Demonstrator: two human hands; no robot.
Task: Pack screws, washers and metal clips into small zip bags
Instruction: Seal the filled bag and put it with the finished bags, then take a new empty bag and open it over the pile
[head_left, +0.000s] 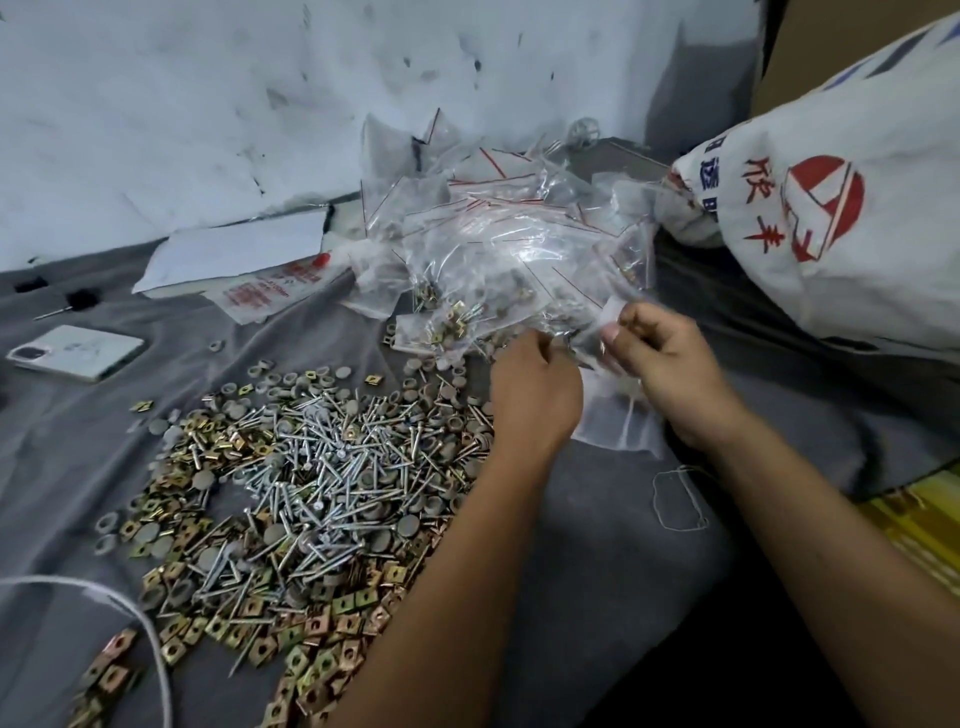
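Progress was partial: filled zip bags lay heaped at upper centre, while loose screws, washers and clips remained lower left. Left hand and right hand pinched one small bag.

Dim, flat light; glare on zip bags; wide-angle bending at edges; slightly soft.

Makeshift home workshop, scuffed white wall, grey cloth, printed woven sack

Screws left of hands, zip bags behind.
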